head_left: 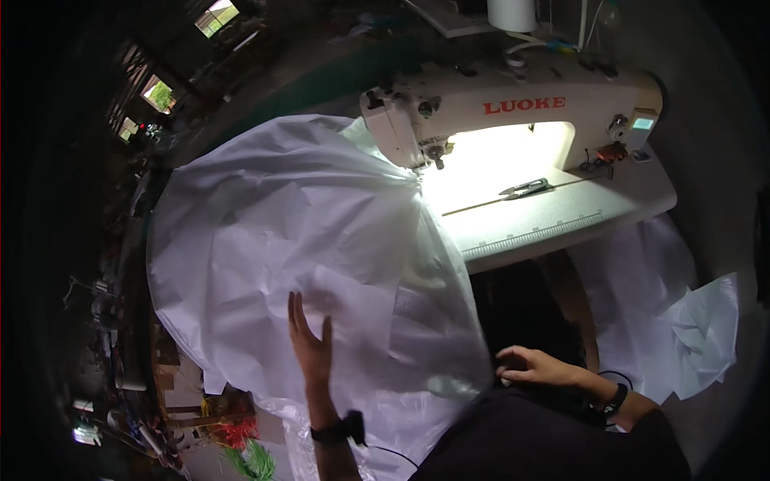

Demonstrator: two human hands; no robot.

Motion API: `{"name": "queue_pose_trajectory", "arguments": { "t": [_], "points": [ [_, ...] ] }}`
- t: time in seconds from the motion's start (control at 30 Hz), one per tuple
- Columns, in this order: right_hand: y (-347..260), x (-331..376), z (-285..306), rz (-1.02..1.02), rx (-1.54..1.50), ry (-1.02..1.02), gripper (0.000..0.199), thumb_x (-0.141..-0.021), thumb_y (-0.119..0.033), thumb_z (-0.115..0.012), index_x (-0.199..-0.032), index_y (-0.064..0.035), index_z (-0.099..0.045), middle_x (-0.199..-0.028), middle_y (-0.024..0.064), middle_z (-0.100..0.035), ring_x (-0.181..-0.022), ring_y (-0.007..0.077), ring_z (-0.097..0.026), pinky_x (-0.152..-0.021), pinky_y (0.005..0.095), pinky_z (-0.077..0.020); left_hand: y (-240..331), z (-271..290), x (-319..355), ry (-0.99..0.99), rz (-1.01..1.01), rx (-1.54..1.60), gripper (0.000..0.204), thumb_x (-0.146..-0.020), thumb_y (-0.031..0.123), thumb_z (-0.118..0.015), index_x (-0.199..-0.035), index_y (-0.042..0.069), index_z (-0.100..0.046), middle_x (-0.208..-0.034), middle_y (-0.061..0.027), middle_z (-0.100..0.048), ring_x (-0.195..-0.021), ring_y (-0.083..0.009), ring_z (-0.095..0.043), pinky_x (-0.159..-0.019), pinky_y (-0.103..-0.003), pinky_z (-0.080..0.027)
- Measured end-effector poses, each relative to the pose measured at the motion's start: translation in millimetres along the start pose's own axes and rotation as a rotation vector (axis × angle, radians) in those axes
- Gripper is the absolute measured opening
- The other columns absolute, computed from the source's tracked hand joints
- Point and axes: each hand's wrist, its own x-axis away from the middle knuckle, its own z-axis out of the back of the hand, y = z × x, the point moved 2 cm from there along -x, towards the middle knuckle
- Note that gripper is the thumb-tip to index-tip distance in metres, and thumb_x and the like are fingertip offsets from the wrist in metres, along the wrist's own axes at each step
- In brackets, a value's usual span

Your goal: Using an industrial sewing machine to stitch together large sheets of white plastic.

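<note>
A large sheet of thin white material spreads from the sewing machine's needle area down toward my lap. It is gathered in folds under the needle end of the white sewing machine. My left hand is over the sheet's lower middle, fingers stretched up and thumb apart, with nothing gripped; whether it touches the sheet I cannot tell. At the sheet's lower right edge is my right hand, fingers curled in, close to my dark clothing. What lies inside those fingers, if anything, is hidden.
Thread snips lie on the lit machine bed, which has a ruler strip along its front. More white material hangs at the right below the bed. Lower left are red strands and green strands. A white thread cone stands behind.
</note>
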Motion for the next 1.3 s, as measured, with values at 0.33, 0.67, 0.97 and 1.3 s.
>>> {"name": "queue_pose_trajectory", "arguments": {
  "t": [0.33,0.67,0.97,1.3],
  "points": [
    [-82.6,-23.7,-23.3,0.704,0.992,0.481,0.031,-0.077,-0.031,-0.076,-0.098,-0.0124,-0.064,-0.066,-0.0005,-0.057,-0.052,0.0162,-0.057,-0.050,0.0298,-0.0429,50.3,-90.9,85.5,0.079,0.083,-0.222,0.088,-0.073,0.026,-0.076,-0.145,0.010,-0.028,-0.152,-0.0267,-0.022,-0.142,-0.0430,-0.021,-0.110,-0.063,-0.021],
    [-26.4,-33.9,-24.1,0.578,1.258,0.211,0.013,-0.082,-0.025,-0.066,-0.084,-0.0138,-0.060,-0.069,0.0006,-0.056,-0.056,0.0164,-0.061,-0.051,0.0308,-0.0441,0.5,-60.2,95.3,0.195,-0.052,-0.108,0.013,-0.075,-0.004,-0.053,-0.073,0.008,-0.058,-0.072,-0.0080,-0.059,-0.070,-0.0275,-0.060,-0.070,-0.039,-0.049],
    [-47.8,-29.1,-34.0,0.895,1.022,0.096,0.009,-0.082,-0.016,-0.063,-0.090,-0.0127,-0.062,-0.073,-0.0015,-0.056,-0.060,0.0136,-0.060,-0.052,0.0274,-0.0456,71.4,-30.3,107.0,0.147,-0.093,0.086,0.068,-0.067,0.011,-0.079,-0.126,0.005,-0.044,-0.122,-0.0191,-0.052,-0.111,-0.0370,-0.053,-0.092,-0.050,-0.044],
    [-68.5,-18.6,-52.2,0.987,0.950,0.091,0.009,-0.086,-0.018,-0.063,-0.091,-0.0103,-0.062,-0.083,0.0003,-0.065,-0.070,0.0145,-0.065,-0.057,0.0261,-0.0481,41.8,-90.1,47.0,0.332,0.023,-0.265,0.051,-0.080,0.005,-0.058,-0.130,0.013,-0.053,-0.137,-0.0096,-0.051,-0.129,-0.0295,-0.047,-0.110,-0.057,-0.026]
  ]
}}
